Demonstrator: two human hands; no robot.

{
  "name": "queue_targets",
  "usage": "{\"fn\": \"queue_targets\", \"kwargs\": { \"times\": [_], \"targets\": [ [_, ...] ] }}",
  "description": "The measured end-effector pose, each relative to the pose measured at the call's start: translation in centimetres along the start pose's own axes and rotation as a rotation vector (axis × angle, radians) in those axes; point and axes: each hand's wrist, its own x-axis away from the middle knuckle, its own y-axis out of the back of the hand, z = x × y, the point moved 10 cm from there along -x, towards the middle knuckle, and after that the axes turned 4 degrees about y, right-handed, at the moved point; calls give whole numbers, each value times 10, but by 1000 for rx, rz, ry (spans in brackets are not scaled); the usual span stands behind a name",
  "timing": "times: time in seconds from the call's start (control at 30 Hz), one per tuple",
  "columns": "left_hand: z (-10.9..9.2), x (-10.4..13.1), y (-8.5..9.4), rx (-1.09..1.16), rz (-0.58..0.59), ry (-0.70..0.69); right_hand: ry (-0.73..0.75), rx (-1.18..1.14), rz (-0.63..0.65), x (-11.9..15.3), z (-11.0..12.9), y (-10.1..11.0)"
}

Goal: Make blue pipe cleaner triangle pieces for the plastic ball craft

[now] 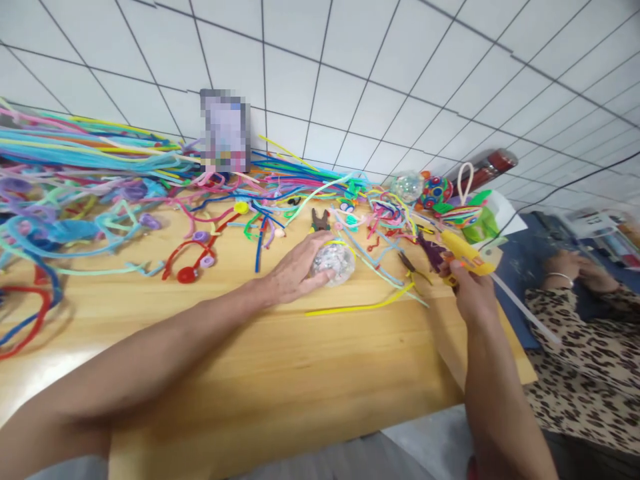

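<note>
My left hand point(297, 270) is closed around a clear, glittery ball point(336, 263) over the middle of the wooden table point(280, 373). A thin yellow strip runs over the ball's top. At the right, my right hand point(470, 290) grips a yellow glue gun point(467, 253), with a white glue stick point(527, 310) jutting from its back end. Pliers with dark jaws point(320, 219) lie just behind the ball. Another pair of pliers point(414, 267) rests between my hands, near a yellow pipe cleaner point(360, 308).
Colourful pipe cleaners point(90, 157) are heaped along the wall. A pixelated upright device point(225, 133) stands among them. Decorated balls point(435, 192) and a red cylinder point(493, 167) are at the back right. Beside the table sits a person in leopard print point(590, 340).
</note>
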Motion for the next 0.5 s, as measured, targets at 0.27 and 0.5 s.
{"fn": "queue_targets", "kwargs": {
  "times": [0.27,0.5],
  "targets": [
    [4,0,-5,-34,-11,-4,-126,197,-221,-20,-57,64],
    [1,-1,-4,-38,-23,-38,-185,451,-202,-35,-88,75]
  ]
}}
